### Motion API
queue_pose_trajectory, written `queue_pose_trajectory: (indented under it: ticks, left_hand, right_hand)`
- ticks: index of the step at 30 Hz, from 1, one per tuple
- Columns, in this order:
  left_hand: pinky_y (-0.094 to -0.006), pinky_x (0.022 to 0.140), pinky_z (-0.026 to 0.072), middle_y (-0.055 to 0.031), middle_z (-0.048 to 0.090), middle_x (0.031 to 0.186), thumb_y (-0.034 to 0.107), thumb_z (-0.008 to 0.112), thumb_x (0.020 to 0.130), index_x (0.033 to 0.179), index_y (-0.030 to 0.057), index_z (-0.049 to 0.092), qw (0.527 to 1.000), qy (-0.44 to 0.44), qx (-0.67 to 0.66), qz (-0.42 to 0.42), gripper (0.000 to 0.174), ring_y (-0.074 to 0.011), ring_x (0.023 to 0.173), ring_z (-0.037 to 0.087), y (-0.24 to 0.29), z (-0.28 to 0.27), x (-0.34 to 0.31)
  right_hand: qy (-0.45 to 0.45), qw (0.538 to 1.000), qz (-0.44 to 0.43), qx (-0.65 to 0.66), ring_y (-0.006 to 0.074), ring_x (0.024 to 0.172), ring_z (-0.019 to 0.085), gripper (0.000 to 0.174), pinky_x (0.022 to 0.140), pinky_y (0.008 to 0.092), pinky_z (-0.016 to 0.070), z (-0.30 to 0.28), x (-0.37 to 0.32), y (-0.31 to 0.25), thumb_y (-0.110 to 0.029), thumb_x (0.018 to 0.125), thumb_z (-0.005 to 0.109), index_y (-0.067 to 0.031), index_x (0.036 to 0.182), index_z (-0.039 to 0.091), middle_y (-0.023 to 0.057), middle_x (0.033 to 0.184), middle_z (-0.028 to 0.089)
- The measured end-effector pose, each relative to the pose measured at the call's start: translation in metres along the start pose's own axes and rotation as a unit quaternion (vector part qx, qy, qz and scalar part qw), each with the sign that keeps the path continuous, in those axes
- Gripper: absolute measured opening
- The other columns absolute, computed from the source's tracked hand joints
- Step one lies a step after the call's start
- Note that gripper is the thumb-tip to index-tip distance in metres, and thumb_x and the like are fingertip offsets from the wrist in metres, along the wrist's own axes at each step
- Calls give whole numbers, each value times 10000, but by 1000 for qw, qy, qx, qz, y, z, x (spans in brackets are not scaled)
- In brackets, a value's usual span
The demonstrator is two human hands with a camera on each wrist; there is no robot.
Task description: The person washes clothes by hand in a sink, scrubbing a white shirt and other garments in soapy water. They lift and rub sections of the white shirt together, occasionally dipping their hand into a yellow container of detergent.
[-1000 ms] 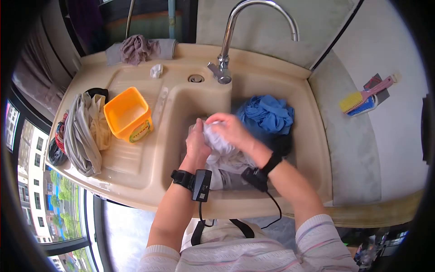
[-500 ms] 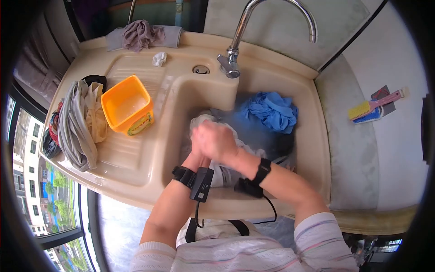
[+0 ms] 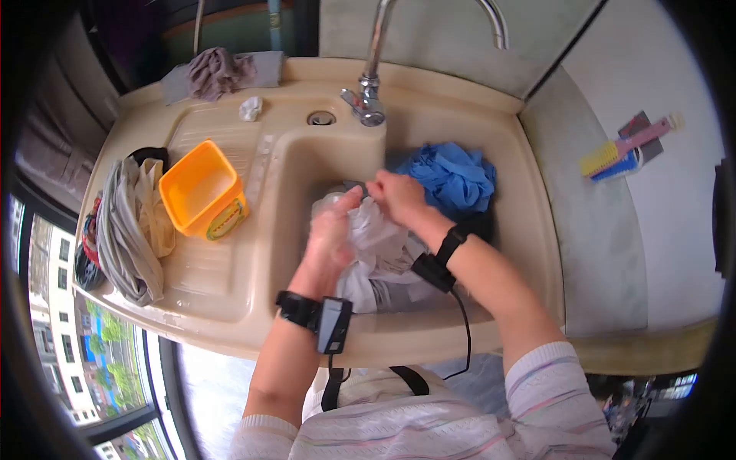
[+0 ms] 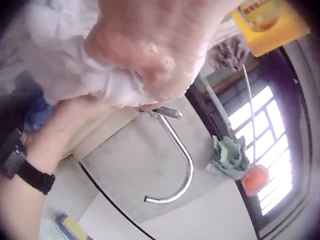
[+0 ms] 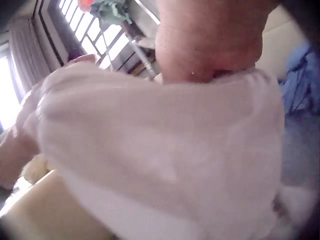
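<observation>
Over the left part of the sink basin, both hands grip a wet white cloth garment (image 3: pixel 379 241). My left hand (image 3: pixel 330 230) holds one side of it, thumb up, with a few suds on the skin in the left wrist view. The curled right hand (image 3: pixel 400 199) holds the other side, close to the left. Between them the white fabric (image 5: pixel 165 145) hangs stretched in the right wrist view. Its lower part lies in the basin, by a grey striped piece (image 3: pixel 391 295). Beyond the right hand sits a bunched blue cloth (image 3: pixel 451 180).
A yellow tub (image 3: pixel 203 192) stands on the ribbed drainboard (image 3: pixel 218 272), beside a heap of grey and beige clothes (image 3: pixel 126 238). The chrome faucet (image 3: pixel 372 88) rises behind the basin. Brushes (image 3: pixel 625 153) are on the right wall. A mauve rag (image 3: pixel 218 73) lies on the back ledge.
The hands came together over the white garment, the right covering the left, and have now drawn apart with the fabric spread between them. The head view has shifted slightly.
</observation>
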State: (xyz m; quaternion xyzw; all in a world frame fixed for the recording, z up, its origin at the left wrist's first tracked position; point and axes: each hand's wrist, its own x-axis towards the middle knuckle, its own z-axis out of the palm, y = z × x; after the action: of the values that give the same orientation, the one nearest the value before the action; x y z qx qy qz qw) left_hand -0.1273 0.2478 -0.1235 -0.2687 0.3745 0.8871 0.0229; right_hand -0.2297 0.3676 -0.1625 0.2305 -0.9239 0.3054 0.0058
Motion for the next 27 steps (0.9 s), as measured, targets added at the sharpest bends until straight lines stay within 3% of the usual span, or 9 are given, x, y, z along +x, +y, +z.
queue_pose_trajectory:
  ticks: [4, 7, 9, 10, 12, 14, 16, 19, 27]
  left_hand:
    - [-302, 637, 458, -78, 576, 882, 261, 688, 714, 991, 19, 561, 948, -65, 306, 65, 389, -174, 784, 559, 2, -14, 10]
    - [-255, 726, 437, -45, 565, 881, 197, 663, 738, 1023, 39, 566, 827, -100, 503, 229, 339, -155, 830, 543, -22, -16, 21]
    - [-260, 712, 448, -41, 570, 849, 181, 671, 739, 1037, 23, 554, 895, -161, 310, 278, 357, -147, 806, 551, -21, -15, 26]
    - [-267, 721, 456, -52, 587, 855, 190, 658, 762, 1054, 8, 541, 926, -78, 368, 43, 364, -155, 794, 572, 8, -13, 7]
    - [-256, 653, 457, -55, 609, 827, 233, 604, 801, 969, 18, 595, 978, -80, 170, 95, 273, -145, 699, 579, 10, -20, 9]
    - [-257, 670, 456, -64, 610, 851, 238, 592, 808, 981, 12, 591, 988, -78, 108, 81, 285, -147, 715, 577, 24, -18, -1]
    - [-264, 727, 448, -80, 601, 904, 238, 585, 809, 1018, 5, 578, 987, -112, 0, 120, 313, -154, 781, 573, 30, -15, -8]
    - [-269, 780, 434, -85, 592, 937, 239, 570, 819, 1043, 0, 566, 986, -86, -5, 145, 328, -159, 843, 565, 36, -22, -6]
    - [-313, 732, 484, -83, 607, 859, 147, 642, 761, 996, -13, 567, 968, -38, 189, 161, 294, -188, 759, 602, 45, -34, -19]
  right_hand:
    - [-56, 998, 18, 28, 323, 630, 595, 313, 583, 372, 471, -34, 11, 11, -333, 764, 569, -26, 792, 618, 159, 681, 611]
    - [-158, 907, -28, 389, 143, 745, 573, 345, 667, 264, 460, -39, 3, -44, -291, 719, 685, -5, 897, 608, 70, 786, 610]
    - [-181, 905, -60, 381, 130, 899, 530, 475, 762, 257, 436, -45, -2, -55, -283, 730, 687, -7, 1084, 530, 101, 950, 572]
    - [-191, 866, -55, 460, 138, 968, 497, 555, 797, 267, 424, -40, -3, -46, -284, 729, 693, -13, 1158, 468, 113, 1024, 547]
    - [-230, 847, -6, 479, 165, 1120, 411, 754, 872, 307, 396, -34, -7, -17, -295, 723, 703, -56, 1314, 299, 118, 1218, 464]
    - [-372, 824, -52, 424, 158, 1077, 456, 653, 915, 295, 362, -18, -27, 7, -279, 717, 688, -71, 1264, 399, 78, 1170, 513]
    - [-458, 878, -20, 137, 143, 962, 526, 550, 851, 279, 400, -6, -49, 19, -284, 680, 696, -48, 1145, 523, 75, 1044, 594]
    - [-441, 895, 53, 28, 158, 821, 565, 448, 755, 281, 434, -15, -59, 24, -295, 671, 685, -19, 1012, 596, 93, 882, 633]
    - [-337, 900, 88, 261, 131, 741, 532, 371, 669, 281, 425, -79, -12, 75, -316, 724, 665, -11, 932, 628, 36, 811, 623]
